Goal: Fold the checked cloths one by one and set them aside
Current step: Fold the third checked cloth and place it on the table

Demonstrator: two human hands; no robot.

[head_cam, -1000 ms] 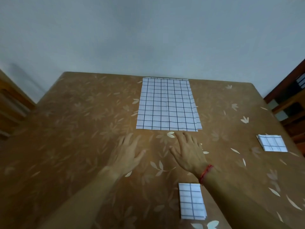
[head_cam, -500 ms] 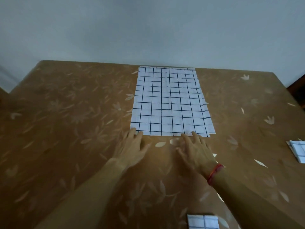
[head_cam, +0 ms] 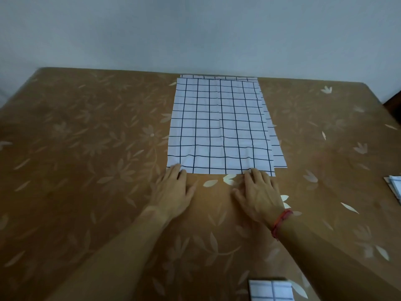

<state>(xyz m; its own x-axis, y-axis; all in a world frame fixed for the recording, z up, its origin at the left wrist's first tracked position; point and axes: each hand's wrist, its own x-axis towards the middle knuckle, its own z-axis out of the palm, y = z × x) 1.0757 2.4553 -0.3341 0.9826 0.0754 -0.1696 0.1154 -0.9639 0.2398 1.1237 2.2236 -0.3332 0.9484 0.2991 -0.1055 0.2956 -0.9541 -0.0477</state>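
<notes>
– Brown table (head_cam: 86, 170), pale leaves printed all over it, plain grey-white wall (head_cam: 195, 29) behind. How far along is the folding?

– Partway, I'd judge. Two look done: one folded cloth (head_cam: 271, 290) lies at the near edge, cut off by the frame, and a second folded cloth (head_cam: 393, 185) sits at the right edge, well apart from the first.

– And what's left?

– A stack (head_cam: 278, 156) of flat cloths at the far middle of the table. Offset edges show along its right and far sides, so more lie under the top cloth (head_cam: 217, 118). How many, I can't tell.

– Are the hands on it?

– Barely. The left hand (head_cam: 171, 192) lies flat with straight fingers, its tips touching the near left corner. The right hand (head_cam: 259, 196), with a red bracelet (head_cam: 281, 222) at the wrist, is flat too, its tips at the near edge close to the right corner. Neither grips anything.

– So the next fold hasn't begun?

– The top cloth lies spread out with no fold in it, so not yet.

– Anything else in the room?

– Only some dark wooden furniture (head_cam: 393, 103) past the table's right corner. The light is dim.
</notes>
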